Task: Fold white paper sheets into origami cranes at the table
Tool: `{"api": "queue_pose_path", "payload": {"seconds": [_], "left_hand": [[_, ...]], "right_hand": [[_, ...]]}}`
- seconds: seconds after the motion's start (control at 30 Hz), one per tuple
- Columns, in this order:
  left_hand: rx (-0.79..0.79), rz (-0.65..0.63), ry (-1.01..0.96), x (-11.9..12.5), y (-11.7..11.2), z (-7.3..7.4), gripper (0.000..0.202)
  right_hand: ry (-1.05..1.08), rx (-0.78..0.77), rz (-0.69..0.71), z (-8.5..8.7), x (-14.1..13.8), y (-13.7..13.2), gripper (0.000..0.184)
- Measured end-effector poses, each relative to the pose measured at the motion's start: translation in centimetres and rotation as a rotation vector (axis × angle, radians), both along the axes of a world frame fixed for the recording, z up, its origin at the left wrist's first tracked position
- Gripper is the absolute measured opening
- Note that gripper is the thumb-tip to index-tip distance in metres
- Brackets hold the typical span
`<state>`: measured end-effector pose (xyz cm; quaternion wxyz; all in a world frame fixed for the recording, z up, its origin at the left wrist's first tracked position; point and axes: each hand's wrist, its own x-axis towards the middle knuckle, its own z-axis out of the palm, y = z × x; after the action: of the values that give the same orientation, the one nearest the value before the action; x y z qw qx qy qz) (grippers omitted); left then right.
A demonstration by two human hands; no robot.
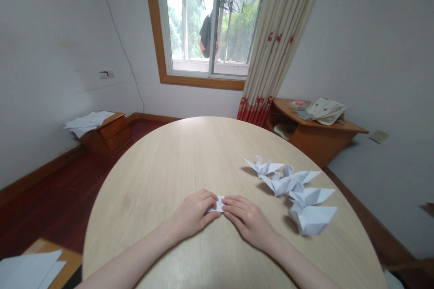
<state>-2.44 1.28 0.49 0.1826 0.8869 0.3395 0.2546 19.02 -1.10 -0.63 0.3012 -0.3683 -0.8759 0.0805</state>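
Note:
Both hands rest on the round wooden table (169,167) near its front edge. My left hand (195,211) and my right hand (246,216) meet over a small folded white paper (219,204), with fingers curled and pressed down on it. Most of the paper is hidden under the fingers. To the right lie several finished white paper cranes (291,185), close to my right hand but apart from it.
A low wooden cabinet (108,133) with white sheets stands at the left wall. A corner shelf (315,131) with a bag is at the right, beside a curtain (271,54). Loose white sheets (30,268) lie at the bottom left.

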Motion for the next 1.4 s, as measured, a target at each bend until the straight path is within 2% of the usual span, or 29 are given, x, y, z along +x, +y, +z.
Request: {"api": "queue_pose_path", "payload": {"seconds": [0.4,0.67,0.9,0.97,1.1,1.2,1.4], "left_hand": [[-0.018,-0.038,-0.004,0.3,0.0,0.2,0.015],[-0.056,0.026,-0.026,0.6,-0.1,-0.4,0.01],[-0.059,0.074,-0.025,0.9,-0.3,-0.5,0.011],[-0.06,0.084,-0.027,0.9,-0.4,-0.5,0.014],[-0.025,0.093,-0.027,1.1,-0.5,-1.1,0.019],[0.031,0.131,0.014,1.3,-0.7,-1.5,0.019],[0.155,0.146,0.111,1.1,-0.7,-1.4,0.019]], "right_hand": [[0.063,-0.019,-0.038,0.4,-0.7,-0.1,0.024],[0.086,-0.058,-0.091,-0.4,-0.7,0.2,0.02],[0.055,-0.106,-0.11,-0.2,-0.8,0.1,0.014],[0.027,-0.089,-0.112,-0.3,-0.8,0.1,0.018],[-0.034,-0.008,-0.13,-1.2,-0.7,0.3,0.03],[-0.062,0.036,-0.146,-1.9,-0.6,0.4,0.031],[-0.203,0.034,-0.169,-1.6,-0.3,0.6,0.031]]}}
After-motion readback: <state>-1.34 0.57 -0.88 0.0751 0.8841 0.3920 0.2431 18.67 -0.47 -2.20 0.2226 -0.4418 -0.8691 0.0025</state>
